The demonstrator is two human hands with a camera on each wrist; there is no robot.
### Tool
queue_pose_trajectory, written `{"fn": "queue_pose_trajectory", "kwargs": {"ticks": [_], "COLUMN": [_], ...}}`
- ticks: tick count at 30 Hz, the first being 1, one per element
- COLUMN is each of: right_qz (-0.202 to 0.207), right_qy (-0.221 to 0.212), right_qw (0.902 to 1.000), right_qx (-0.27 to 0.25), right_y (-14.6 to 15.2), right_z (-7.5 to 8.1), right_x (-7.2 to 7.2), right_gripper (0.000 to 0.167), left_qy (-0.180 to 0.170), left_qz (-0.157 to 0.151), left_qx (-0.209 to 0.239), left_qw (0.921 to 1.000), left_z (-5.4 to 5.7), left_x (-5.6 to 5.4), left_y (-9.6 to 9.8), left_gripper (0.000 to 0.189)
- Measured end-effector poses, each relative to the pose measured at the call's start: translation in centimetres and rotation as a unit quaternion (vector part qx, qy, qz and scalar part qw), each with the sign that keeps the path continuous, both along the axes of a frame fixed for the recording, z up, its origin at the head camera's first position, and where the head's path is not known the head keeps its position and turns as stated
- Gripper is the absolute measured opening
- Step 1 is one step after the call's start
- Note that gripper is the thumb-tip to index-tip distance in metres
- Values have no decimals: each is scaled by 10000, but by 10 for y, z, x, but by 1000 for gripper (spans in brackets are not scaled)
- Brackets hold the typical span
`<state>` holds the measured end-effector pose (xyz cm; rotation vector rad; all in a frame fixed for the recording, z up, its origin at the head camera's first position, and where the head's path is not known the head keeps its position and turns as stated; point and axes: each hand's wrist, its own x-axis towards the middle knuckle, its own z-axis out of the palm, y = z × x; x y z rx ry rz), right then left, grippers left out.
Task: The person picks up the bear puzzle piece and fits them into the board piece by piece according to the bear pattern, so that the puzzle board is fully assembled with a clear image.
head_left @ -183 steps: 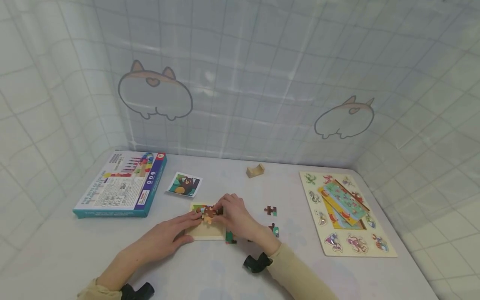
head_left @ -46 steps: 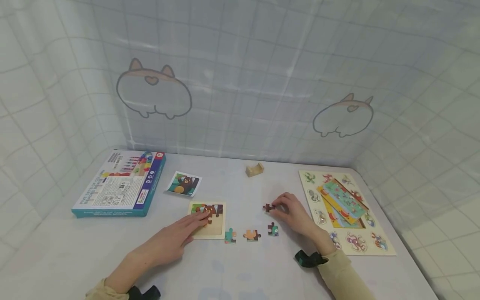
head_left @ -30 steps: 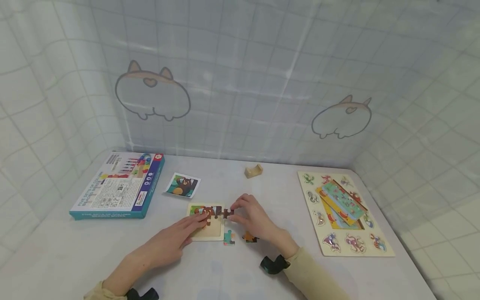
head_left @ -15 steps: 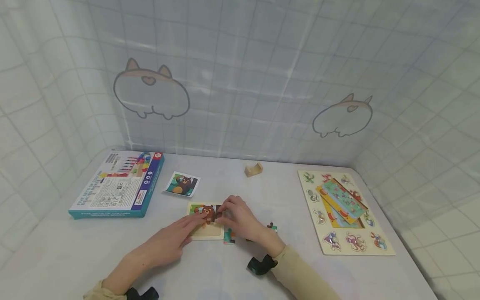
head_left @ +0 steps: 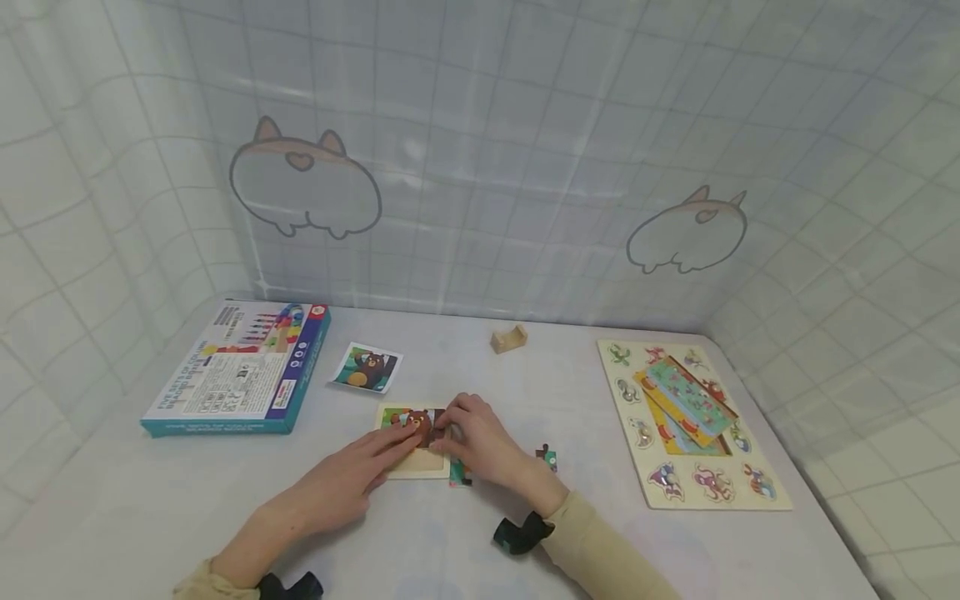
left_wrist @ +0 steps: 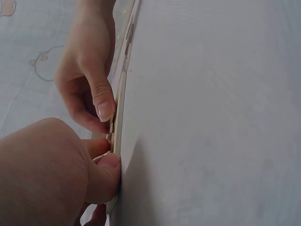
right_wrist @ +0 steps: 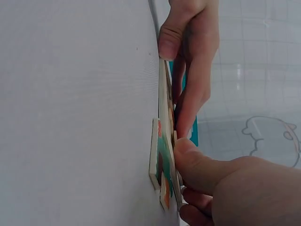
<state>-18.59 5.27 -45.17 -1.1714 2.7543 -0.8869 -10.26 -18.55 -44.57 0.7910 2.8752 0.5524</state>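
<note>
My left hand (head_left: 348, 479) rests with straight fingers on the bear pieces in the square wooden puzzle tray (head_left: 420, 468); its thumb lies at the tray's near edge in the right wrist view. My right hand (head_left: 483, 442) pinches a dark brown jigsaw piece (head_left: 439, 432) between thumb and fingers at the tray's right side, below the top row. That piece is mostly hidden by the fingers. Just right of the tray lies a teal jigsaw piece (head_left: 458, 476). A green and brown piece (head_left: 547, 457) sits beyond my right wrist. An orange piece (right_wrist: 165, 192) shows in the right wrist view.
A card with the bear picture (head_left: 367, 368) lies behind the tray, near a flat blue-edged box (head_left: 232, 383). A small notched wooden block (head_left: 509, 339) stands at the back. On the right is an animal peg board (head_left: 652, 493) with colourful cards (head_left: 686, 400) on it.
My right hand has carried the brown piece leftward from the table to the tray and lowered it at the right side. Earlier it worked there on another piece. My left hand stays on the tray.
</note>
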Motion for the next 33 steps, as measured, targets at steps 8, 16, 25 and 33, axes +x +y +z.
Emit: {"fn": "queue_pose_trajectory", "kwargs": {"ticks": [8, 16, 25, 33], "right_qz": [-77, -128, -175, -69], "right_qy": [-11, 14, 95, 63], "right_qw": [10000, 9999, 9997, 9999], "right_qx": [-33, -86, -113, -123], "right_y": [-1, -1, -1, 4], "right_z": [1, 0, 0, 1], "right_x": [1, 1, 2, 0], "right_gripper": [20, 21, 23, 21], "left_qy": [-75, 10, 125, 231], "left_qz": [87, 52, 34, -3], "left_qx": [-84, -76, -132, -265], "left_qw": [9999, 10000, 9998, 9994], "left_z": [1, -1, -2, -4], "left_x": [0, 0, -1, -3], "left_y": [2, 2, 3, 6], "left_gripper": [62, 63, 63, 69]}}
